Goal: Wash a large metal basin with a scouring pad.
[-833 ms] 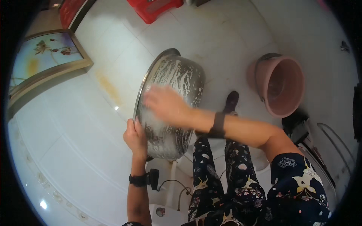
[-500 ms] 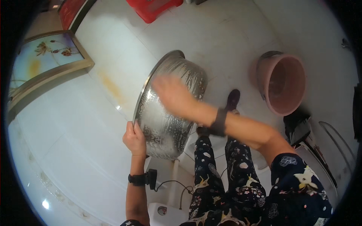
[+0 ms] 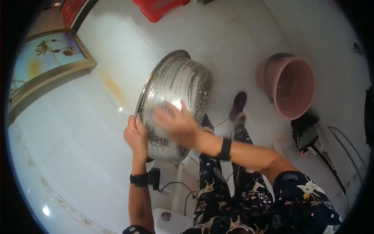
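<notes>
A large metal basin is tilted on its side in front of me, its outer wall streaked with white suds and droplets. My left hand is closed on its rim at the lower left, with the thumb over the edge. Against the soapy outer wall, in its lower middle, lies my right hand. Motion smears its fingers, and whether anything is under them cannot be made out. The inside of the basin faces away and is hidden.
A pink bucket with its handle down stands at the right. Below it are a black dustpan and a curved hose or wire. A red plastic stool is at the top, a framed flower picture at the left.
My right hand has moved down along the basin's wall, from its upper part to its lower middle. The left hand and basin have shifted slightly left and up.
</notes>
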`<action>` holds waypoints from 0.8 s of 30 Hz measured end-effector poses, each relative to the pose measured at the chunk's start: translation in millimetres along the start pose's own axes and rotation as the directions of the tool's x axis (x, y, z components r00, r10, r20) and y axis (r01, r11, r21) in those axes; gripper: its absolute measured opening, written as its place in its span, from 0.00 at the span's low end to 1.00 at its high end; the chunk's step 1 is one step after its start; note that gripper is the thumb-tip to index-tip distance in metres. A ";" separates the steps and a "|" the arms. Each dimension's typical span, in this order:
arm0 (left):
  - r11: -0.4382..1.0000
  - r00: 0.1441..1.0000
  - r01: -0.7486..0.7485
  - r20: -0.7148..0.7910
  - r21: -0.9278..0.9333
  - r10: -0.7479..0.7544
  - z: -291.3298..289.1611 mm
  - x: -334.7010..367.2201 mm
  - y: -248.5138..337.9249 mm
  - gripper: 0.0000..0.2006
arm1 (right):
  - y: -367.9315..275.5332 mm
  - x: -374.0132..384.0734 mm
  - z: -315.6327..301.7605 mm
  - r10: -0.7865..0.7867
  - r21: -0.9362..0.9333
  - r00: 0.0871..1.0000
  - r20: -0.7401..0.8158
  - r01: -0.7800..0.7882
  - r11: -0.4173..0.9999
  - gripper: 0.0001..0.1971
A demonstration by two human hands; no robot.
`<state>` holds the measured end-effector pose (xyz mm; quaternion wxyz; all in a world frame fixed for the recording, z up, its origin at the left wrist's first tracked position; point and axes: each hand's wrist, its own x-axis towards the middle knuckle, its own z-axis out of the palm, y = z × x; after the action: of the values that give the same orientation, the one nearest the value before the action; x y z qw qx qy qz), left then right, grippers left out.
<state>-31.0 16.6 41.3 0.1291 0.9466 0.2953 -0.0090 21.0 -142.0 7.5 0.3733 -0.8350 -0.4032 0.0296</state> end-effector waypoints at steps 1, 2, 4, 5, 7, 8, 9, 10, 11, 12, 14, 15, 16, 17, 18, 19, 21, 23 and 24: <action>0.999 1.000 0.010 0.006 -0.034 -0.009 0.9 3.4 1.7 0.13 | -2.8 -6.7 -0.7 -0.046 0.004 0.999 -0.014 0.046 0.999 0.16; 0.998 1.000 0.021 0.006 -0.057 -0.021 -0.7 5.7 0.4 0.14 | -7.7 -11.9 0.0 -0.093 0.017 0.995 -0.033 0.093 0.996 0.16; 0.999 1.000 -0.019 -0.020 -0.048 0.018 3.1 10.2 4.7 0.13 | 25.9 -8.7 -7.9 -0.038 0.195 0.999 0.005 0.036 0.980 0.17; 0.997 0.997 -0.063 -0.042 -0.031 0.062 3.4 8.9 7.8 0.12 | 59.4 -5.5 -3.4 0.008 0.121 0.979 -0.203 0.017 0.992 0.17; 0.998 1.000 -0.018 -0.024 -0.064 0.017 8.2 9.2 7.9 0.13 | 125.3 9.2 -4.1 0.639 0.406 0.766 -0.072 -0.563 0.720 0.17; 0.995 1.000 0.020 -0.017 -0.103 -0.022 11.0 12.9 16.4 0.13 | 170.3 4.2 -2.1 0.722 0.373 0.690 -0.050 -0.658 0.654 0.17; 0.991 0.997 0.069 -0.016 -0.118 -0.072 10.2 11.0 18.4 0.15 | 179.2 11.0 -2.8 0.793 0.359 0.610 -0.012 -0.737 0.573 0.17; 0.992 0.997 0.067 -0.018 -0.111 -0.070 11.3 11.7 16.5 0.15 | 170.4 7.5 3.4 0.793 0.367 0.609 -0.011 -0.735 0.570 0.17; 0.988 0.997 0.049 -0.059 -0.144 -0.058 13.7 13.4 14.0 0.15 | 149.4 -1.6 13.3 0.706 0.429 0.693 -0.143 -0.600 0.675 0.16; 0.988 0.994 0.046 -0.096 -0.147 -0.061 6.8 9.4 2.9 0.15 | 106.6 -3.8 18.2 0.613 0.490 0.747 -0.256 -0.446 0.749 0.16; 0.966 0.987 0.153 -0.018 -0.208 -0.160 13.4 8.7 -31.1 0.16 | 34.1 -22.7 15.7 0.308 0.391 0.898 -0.315 -0.172 0.904 0.15; 0.964 0.983 0.171 -0.027 -0.203 -0.180 9.5 11.4 -37.2 0.17 | 2.2 -40.1 18.0 0.218 0.393 0.950 -0.223 -0.117 0.912 0.15; 0.959 0.979 0.187 -0.043 -0.214 -0.200 14.4 8.7 -39.8 0.18 | 2.1 -49.4 19.1 0.162 0.385 0.970 -0.179 -0.082 0.919 0.15; 0.940 0.965 0.251 -0.020 -0.233 -0.263 16.6 3.6 -44.5 0.18 | -1.6 -57.0 22.3 0.104 0.392 0.985 -0.136 -0.043 0.919 0.15; 0.943 0.964 0.254 -0.022 -0.217 -0.264 12.0 6.4 -47.3 0.18 | 15.3 -47.7 22.9 0.073 0.411 0.988 -0.135 -0.011 0.911 0.15; 0.942 0.965 0.253 -0.004 -0.220 -0.261 15.5 8.1 -45.9 0.19 | 40.3 -39.3 25.1 0.042 0.415 0.991 -0.129 0.015 0.910 0.15; 0.944 0.969 0.242 0.013 -0.224 -0.246 18.2 13.5 -40.2 0.19 | 107.5 1.6 39.7 0.374 0.509 0.904 -0.206 -0.227 0.830 0.16; 0.942 0.974 0.221 0.013 -0.252 -0.225 34.4 10.6 -27.4 0.19 | 186.3 15.4 43.2 0.642 0.556 0.762 -0.086 -0.498 0.666 0.17; 0.944 0.974 0.223 0.010 -0.242 -0.228 32.2 11.1 -32.3 0.19 | 175.9 14.5 50.2 0.642 0.564 0.762 -0.081 -0.496 0.660 0.17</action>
<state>-38.1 40.2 1.4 0.2388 0.8839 0.4016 0.0207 127.7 -171.5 -138.8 0.6037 -0.7845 -0.0399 0.1362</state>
